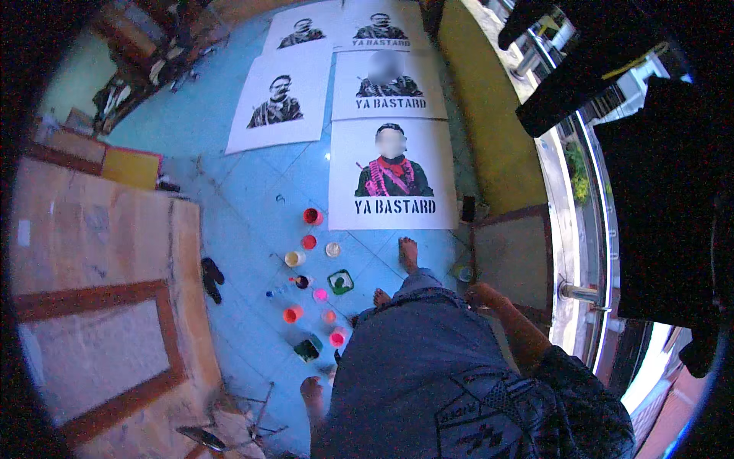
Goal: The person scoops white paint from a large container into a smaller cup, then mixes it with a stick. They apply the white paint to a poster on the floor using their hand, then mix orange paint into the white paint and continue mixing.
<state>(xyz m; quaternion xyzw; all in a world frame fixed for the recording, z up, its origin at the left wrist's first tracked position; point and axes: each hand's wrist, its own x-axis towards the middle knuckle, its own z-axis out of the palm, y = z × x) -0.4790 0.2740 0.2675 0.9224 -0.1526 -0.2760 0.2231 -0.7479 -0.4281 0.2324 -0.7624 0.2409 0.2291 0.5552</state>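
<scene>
Out to the right, my right hand (482, 295) is raised beside a wooden-framed panel, its fingers curled; whether anything sits in them is too dark to make out. Low on the left of my body, what looks like my left hand (311, 389) shows small and dim, its fingers unclear. Ahead on the tiled floor lies a white poster (344, 172) with a stencilled figure in black, pink and red above black lettering. Open paint pots stand between it and me, among them a red pot (312, 216), a cream pot (293, 259) and an orange pot (292, 314).
More black-printed posters, including a white sheet (241, 126), lie farther off. A green-stained tray (340, 282) and dark container (307, 349) sit among the pots. Dark sandals (212, 281) lie by a wooden board (99, 237) at left. A metal railing (585, 292) runs along the right.
</scene>
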